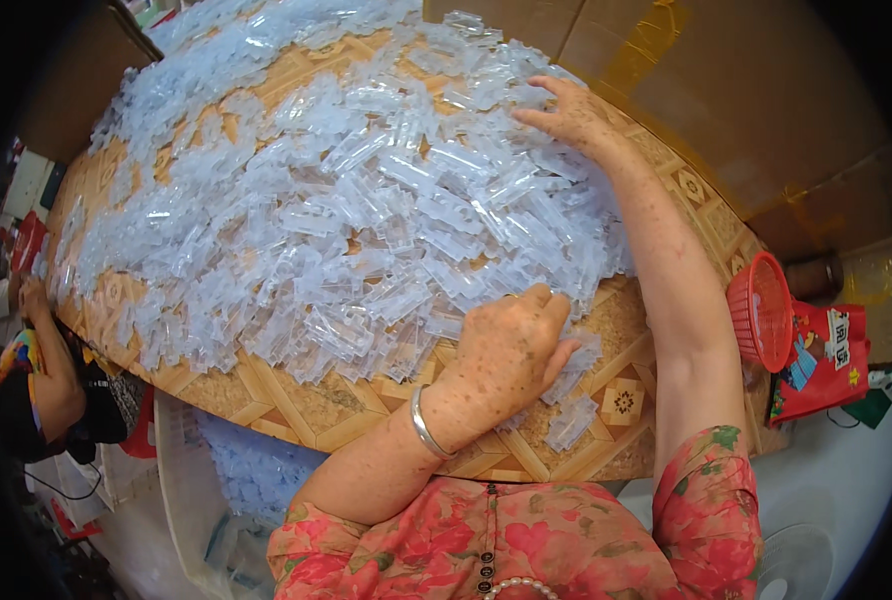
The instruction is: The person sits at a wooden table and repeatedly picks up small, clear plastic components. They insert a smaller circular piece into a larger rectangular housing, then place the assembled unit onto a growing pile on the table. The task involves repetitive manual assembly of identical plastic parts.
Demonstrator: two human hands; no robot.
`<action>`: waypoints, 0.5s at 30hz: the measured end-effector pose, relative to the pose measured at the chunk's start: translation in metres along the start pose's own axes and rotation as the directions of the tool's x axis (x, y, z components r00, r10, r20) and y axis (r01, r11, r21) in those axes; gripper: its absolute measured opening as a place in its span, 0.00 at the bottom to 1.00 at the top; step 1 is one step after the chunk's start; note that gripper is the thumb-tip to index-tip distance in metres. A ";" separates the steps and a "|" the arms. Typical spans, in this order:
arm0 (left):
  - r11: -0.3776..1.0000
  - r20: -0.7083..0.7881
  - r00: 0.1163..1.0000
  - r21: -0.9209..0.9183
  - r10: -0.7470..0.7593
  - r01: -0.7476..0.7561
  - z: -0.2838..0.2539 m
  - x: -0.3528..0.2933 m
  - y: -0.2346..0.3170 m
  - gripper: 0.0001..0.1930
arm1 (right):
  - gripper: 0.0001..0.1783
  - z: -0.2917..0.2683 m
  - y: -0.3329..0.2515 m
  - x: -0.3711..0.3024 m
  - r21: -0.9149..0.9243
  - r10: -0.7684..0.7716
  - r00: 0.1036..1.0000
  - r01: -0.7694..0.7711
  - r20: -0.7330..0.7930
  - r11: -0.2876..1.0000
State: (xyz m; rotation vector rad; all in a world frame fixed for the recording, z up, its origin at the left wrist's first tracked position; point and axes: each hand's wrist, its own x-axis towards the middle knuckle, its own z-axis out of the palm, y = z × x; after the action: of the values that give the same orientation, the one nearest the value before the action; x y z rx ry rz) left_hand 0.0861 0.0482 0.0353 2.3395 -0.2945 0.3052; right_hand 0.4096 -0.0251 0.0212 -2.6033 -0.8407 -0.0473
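Note:
A broad heap of clear, bluish plastic pieces, flat and oblong, covers most of the patterned table. My left hand, with a silver bracelet at the wrist, is over the near right edge of the heap. Its fingers are curled in, and whatever they may hold is hidden. A few loose plastic pieces lie on the tabletop just right of this hand. Farther away, my right hand stretches to the heap's far right side. Its fingers are spread, touching or just above the pieces there.
Large cardboard panels stand along the far right side. A red plastic basket and a red printed bag are at the right edge. Below the table at left is a whitish bin with bluish pieces. Another person's arm shows at far left.

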 end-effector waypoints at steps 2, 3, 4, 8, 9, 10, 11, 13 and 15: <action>1.000 0.007 1.000 0.006 -0.004 0.004 -0.001 -0.001 0.000 0.15 | 0.38 0.005 -0.015 0.008 -0.085 -0.039 0.998 0.043 0.058 0.995; 1.000 0.011 1.000 0.009 -0.005 0.005 0.000 -0.001 0.000 0.15 | 0.38 0.004 -0.022 0.013 -0.092 -0.005 0.996 0.014 0.094 0.996; 1.000 0.012 1.000 0.006 -0.012 0.012 0.000 -0.001 -0.001 0.15 | 0.38 0.005 -0.027 0.018 -0.101 0.028 0.991 -0.015 0.128 0.995; 0.999 0.020 0.999 -0.007 -0.035 0.035 0.004 -0.001 -0.001 0.15 | 0.34 -0.004 -0.014 0.010 -0.058 0.017 0.992 -0.010 0.123 0.998; 0.999 0.022 0.999 -0.010 -0.041 0.041 0.005 -0.001 -0.001 0.15 | 0.35 -0.006 -0.006 0.007 -0.033 0.006 0.994 -0.002 0.105 0.999; 0.999 0.015 0.999 -0.006 -0.037 0.037 0.006 -0.001 -0.002 0.16 | 0.35 -0.007 -0.002 0.003 -0.008 -0.006 0.996 0.007 0.089 1.000; 1.000 0.009 0.999 -0.002 -0.031 0.031 0.006 -0.001 -0.003 0.16 | 0.33 -0.005 0.001 -0.003 0.013 -0.064 0.998 0.064 -0.005 0.998; 1.000 0.001 1.000 -0.003 -0.023 0.023 0.007 -0.001 -0.002 0.16 | 0.30 -0.004 0.005 -0.021 0.036 -0.171 0.966 0.181 -0.196 0.983; 1.000 -0.006 1.000 0.000 -0.030 0.030 0.006 -0.002 -0.004 0.16 | 0.28 -0.022 -0.032 -0.050 0.143 -0.212 0.972 0.224 -0.099 0.964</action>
State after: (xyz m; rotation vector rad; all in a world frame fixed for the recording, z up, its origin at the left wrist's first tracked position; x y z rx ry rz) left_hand 0.0863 0.0470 0.0273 2.3407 -0.2558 0.2973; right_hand 0.3525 -0.0379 0.0449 -2.3398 -1.0545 -0.1455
